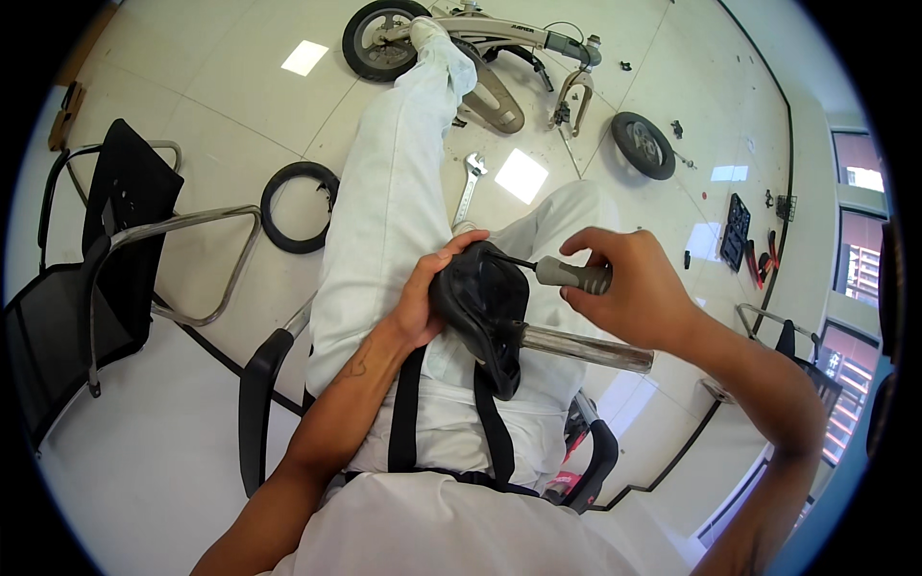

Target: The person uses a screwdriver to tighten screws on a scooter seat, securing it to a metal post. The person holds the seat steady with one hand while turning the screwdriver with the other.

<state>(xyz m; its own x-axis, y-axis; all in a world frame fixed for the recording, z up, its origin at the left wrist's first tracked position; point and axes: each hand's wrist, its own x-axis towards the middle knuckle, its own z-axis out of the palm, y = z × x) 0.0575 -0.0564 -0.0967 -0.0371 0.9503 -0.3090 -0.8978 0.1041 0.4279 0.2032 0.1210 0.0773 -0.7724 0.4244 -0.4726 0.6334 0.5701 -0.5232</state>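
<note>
A black bicycle saddle [453, 290] rests over my lap with its underside turned up. Its silver seat post [588, 348] sticks out to the right. My left hand [419, 300] is wrapped round the saddle's left side, holding it. In my right hand [636, 286] is a screwdriver [561, 275] with a grey handle, gripped by its end. The shaft points left and its tip meets the saddle's underside near the upper rim. Whatever the tip touches is too small to make out.
On the tiled floor ahead lie a small bicycle frame [499, 31], a wheel [643, 146], a loose tyre [300, 207] and an adjustable wrench [470, 184]. To the right are a black tool tray [736, 232] and red-handled pliers [752, 264]. A black chair [130, 240] stands left.
</note>
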